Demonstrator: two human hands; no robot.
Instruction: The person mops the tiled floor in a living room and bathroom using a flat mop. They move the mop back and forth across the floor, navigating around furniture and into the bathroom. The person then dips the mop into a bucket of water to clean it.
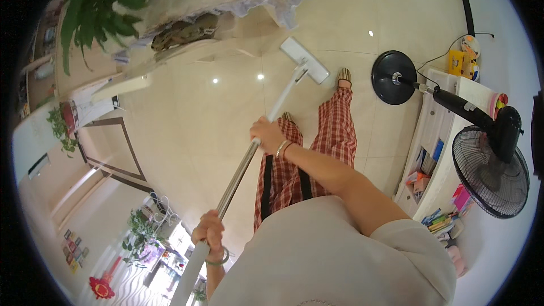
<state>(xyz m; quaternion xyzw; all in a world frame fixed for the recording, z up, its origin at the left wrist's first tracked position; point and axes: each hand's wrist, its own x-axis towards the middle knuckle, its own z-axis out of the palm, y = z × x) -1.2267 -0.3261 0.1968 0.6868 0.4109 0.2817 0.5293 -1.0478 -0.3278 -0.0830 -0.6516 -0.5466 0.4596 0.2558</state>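
A flat mop (238, 177) with a long white and silver handle runs up from the lower left. Its white rectangular head (292, 50) lies on the tiled floor ahead of my slippered feet. Near the upper end of the handle, my left hand (209, 231) is closed around the pole, a bangle on its wrist. Farther down, my right hand (268, 134) grips the white section just past the silver part, that arm reaching across my body. Both hands are wrapped round the handle, and the mop head sits near my right foot (344, 77).
On the right stand a black pedestal fan (491, 161), its round base (392, 77) on the floor, and a white cabinet (433, 113) with books. Cloth with a frilled edge (283, 0) hangs at the top. Leafy plants (107, 11) are at the left.
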